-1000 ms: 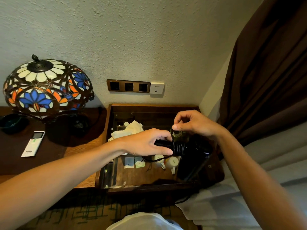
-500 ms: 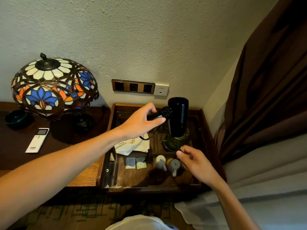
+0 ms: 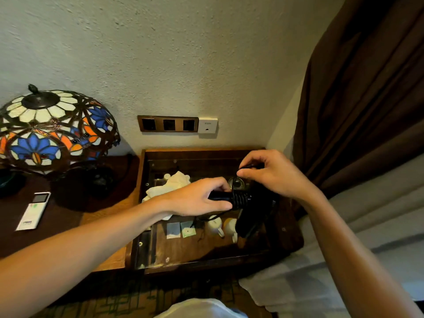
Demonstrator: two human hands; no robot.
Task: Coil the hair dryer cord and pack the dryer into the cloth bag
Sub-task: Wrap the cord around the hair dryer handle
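A black hair dryer (image 3: 253,214) hangs above the glass-topped wooden tray table (image 3: 284,242), its barrel pointing down and toward me. My left hand (image 3: 197,197) grips its handle, where several turns of black cord (image 3: 239,198) are wound. My right hand (image 3: 273,173) pinches a strand of the cord just above the wound turns. A loose loop of cord hangs below my left hand. The cream cloth bag (image 3: 171,185) lies crumpled on the table behind my left wrist, partly hidden.
Under the glass lie two small white cups (image 3: 221,226) and sachets (image 3: 181,229). A stained-glass lamp (image 3: 52,131) and a white remote (image 3: 34,211) stand on the desk at left. Wall sockets (image 3: 168,123) are behind; a brown curtain (image 3: 362,99) and bedding lie right.
The dryer has swung from upright, barrel up, down to barrel pointing toward me. My right hand rose from below the dryer to above the handle with the cord.
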